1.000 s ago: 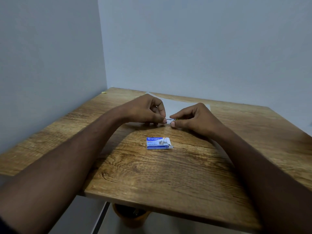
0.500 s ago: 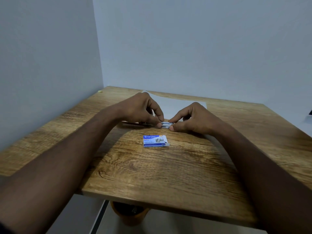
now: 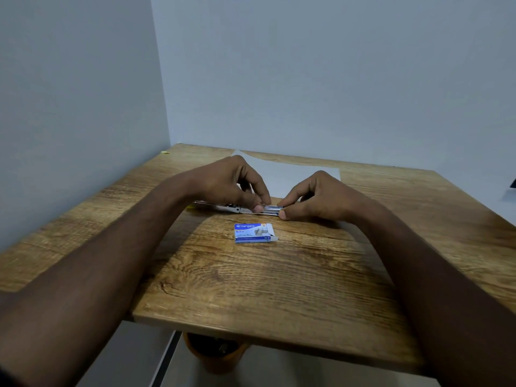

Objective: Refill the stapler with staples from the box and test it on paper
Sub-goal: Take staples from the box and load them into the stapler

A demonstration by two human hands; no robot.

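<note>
Head view — stapler lies opened flat on the wooden table, just beyond the staple box, whose right flap is open. Left hand: fingers curled, thumb and forefinger pinching the stapler mid-length. Right hand: thumb and forefinger pinching its shiny right end. Paper lies behind both hands.

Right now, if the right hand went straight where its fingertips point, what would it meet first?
Probably the left hand, pinching the same stapler just ahead of the right hand; depth unclear.
</note>
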